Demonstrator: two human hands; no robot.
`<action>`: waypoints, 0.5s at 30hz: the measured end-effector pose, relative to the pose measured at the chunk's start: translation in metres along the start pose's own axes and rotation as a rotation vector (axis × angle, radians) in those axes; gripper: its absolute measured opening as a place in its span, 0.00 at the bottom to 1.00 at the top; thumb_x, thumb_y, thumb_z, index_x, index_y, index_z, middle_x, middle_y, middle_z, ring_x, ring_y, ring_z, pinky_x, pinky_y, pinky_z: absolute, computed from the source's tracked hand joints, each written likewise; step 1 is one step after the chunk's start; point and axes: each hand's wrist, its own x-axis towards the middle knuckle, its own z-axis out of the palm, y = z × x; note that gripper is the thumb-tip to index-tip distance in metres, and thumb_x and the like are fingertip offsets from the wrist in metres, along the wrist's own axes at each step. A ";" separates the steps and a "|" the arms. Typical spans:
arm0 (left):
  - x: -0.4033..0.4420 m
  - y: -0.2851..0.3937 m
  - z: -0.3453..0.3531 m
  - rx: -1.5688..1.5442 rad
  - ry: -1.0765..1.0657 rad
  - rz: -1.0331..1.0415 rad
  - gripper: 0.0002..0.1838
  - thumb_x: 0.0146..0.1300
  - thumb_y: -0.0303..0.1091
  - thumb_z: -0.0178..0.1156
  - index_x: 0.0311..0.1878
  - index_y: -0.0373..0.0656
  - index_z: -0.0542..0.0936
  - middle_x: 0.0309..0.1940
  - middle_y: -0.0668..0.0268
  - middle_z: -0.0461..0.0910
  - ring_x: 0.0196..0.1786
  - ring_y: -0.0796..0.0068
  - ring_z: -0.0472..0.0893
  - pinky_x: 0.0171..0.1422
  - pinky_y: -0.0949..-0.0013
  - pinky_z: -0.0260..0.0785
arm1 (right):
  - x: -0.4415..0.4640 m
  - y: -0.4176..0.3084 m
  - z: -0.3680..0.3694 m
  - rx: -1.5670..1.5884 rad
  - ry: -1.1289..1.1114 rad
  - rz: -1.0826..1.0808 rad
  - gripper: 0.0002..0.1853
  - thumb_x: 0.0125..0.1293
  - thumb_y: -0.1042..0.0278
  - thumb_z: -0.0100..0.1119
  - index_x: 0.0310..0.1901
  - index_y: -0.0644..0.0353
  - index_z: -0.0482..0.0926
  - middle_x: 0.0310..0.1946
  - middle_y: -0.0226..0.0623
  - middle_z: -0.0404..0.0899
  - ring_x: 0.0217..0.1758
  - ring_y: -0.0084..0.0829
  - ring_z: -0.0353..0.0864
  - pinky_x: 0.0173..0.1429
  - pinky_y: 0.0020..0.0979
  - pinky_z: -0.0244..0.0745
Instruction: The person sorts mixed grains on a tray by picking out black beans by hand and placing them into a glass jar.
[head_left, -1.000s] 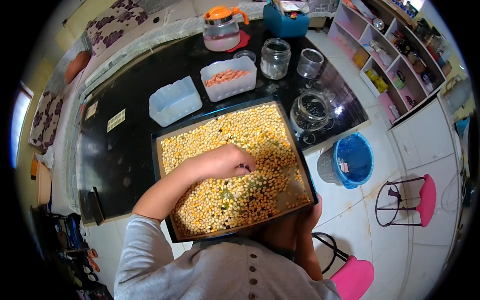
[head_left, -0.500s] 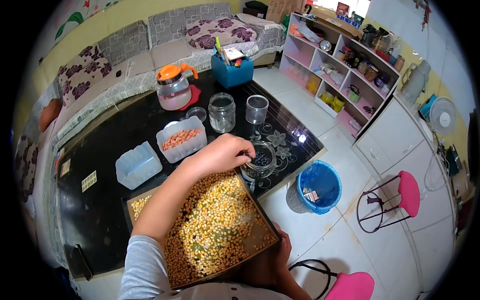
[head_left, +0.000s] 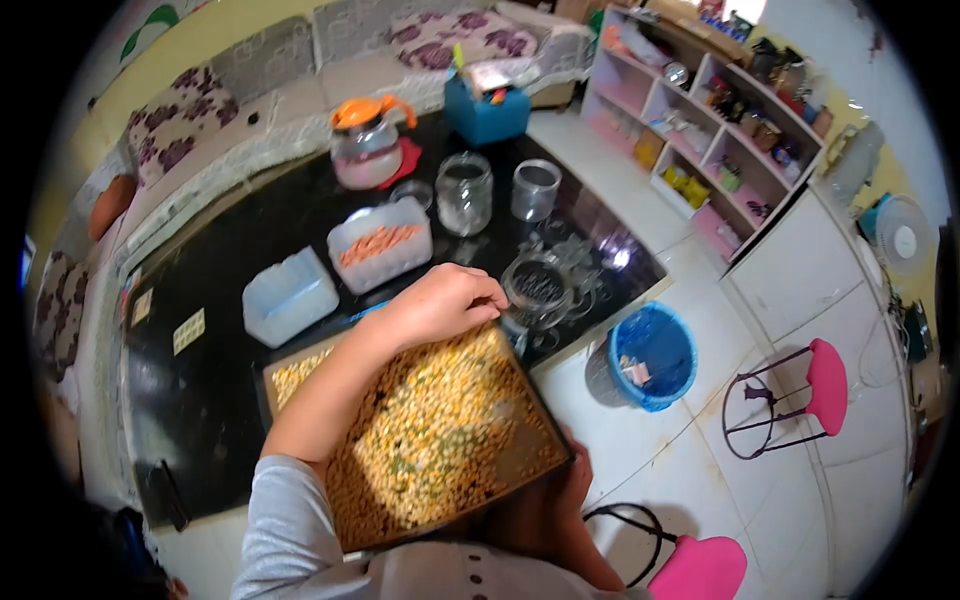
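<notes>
My left hand (head_left: pixel 458 299) reaches across the tray, its fingers curled and pressed together just beside a glass jar (head_left: pixel 540 285) of dark beans. Whatever the fingers may hold is hidden and blurred. Below that arm, a shallow wooden-edged tray (head_left: pixel 519 457) carries yellow corn kernels, soybeans, green bits and a few dark beans, all mixed. My right hand (head_left: pixel 575 475) grips the tray's right edge from outside, fingers partly hidden. Beyond the tray stand a translucent tub (head_left: pixel 385 255) of peanuts and a second tub (head_left: pixel 290 300) without contents.
On the black table (head_left: pixel 200 400) stand a tall glass jar (head_left: pixel 464 195), a smaller clear jar (head_left: pixel 536 190), an orange-lidded pitcher (head_left: pixel 367 145) and a blue organizer box (head_left: pixel 487 112). A lined bin (head_left: pixel 650 355) and pink stools (head_left: pixel 826 388) are on the floor at right.
My left hand has drawn back from the mouth of the bean jar toward the tray. The view has shifted, so the surroundings appear higher and further right. My right hand stays on the tray edge.
</notes>
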 end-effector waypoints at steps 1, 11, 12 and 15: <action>-0.018 0.000 0.003 -0.032 -0.025 -0.034 0.08 0.52 0.29 0.59 0.36 0.39 0.79 0.32 0.58 0.80 0.36 0.58 0.79 0.42 0.63 0.71 | 0.001 -0.002 0.004 0.009 0.014 0.025 0.22 0.68 0.54 0.42 0.49 0.69 0.68 0.48 0.42 0.72 0.52 0.30 0.70 0.59 0.32 0.63; -0.185 0.015 0.037 -0.093 -0.114 -0.264 0.05 0.51 0.26 0.63 0.33 0.41 0.79 0.29 0.65 0.79 0.31 0.69 0.80 0.35 0.70 0.73 | 0.002 -0.018 0.012 -0.662 -0.019 -0.004 0.22 0.70 0.54 0.37 0.48 0.68 0.69 0.42 0.35 0.72 0.45 0.25 0.70 0.51 0.27 0.65; -0.194 0.020 0.040 -0.125 -0.147 -0.309 0.06 0.51 0.27 0.64 0.33 0.41 0.79 0.29 0.65 0.78 0.31 0.69 0.80 0.34 0.70 0.72 | 0.001 -0.017 0.013 -0.662 0.025 -0.012 0.22 0.70 0.55 0.36 0.48 0.68 0.69 0.42 0.35 0.71 0.46 0.25 0.70 0.52 0.27 0.65; -0.215 0.031 0.049 -0.151 -0.200 -0.358 0.06 0.52 0.27 0.63 0.34 0.42 0.79 0.29 0.66 0.78 0.30 0.70 0.79 0.34 0.70 0.72 | -0.002 -0.013 0.011 -0.368 0.104 0.078 0.16 0.68 0.63 0.39 0.47 0.68 0.70 0.42 0.37 0.71 0.45 0.28 0.71 0.51 0.29 0.65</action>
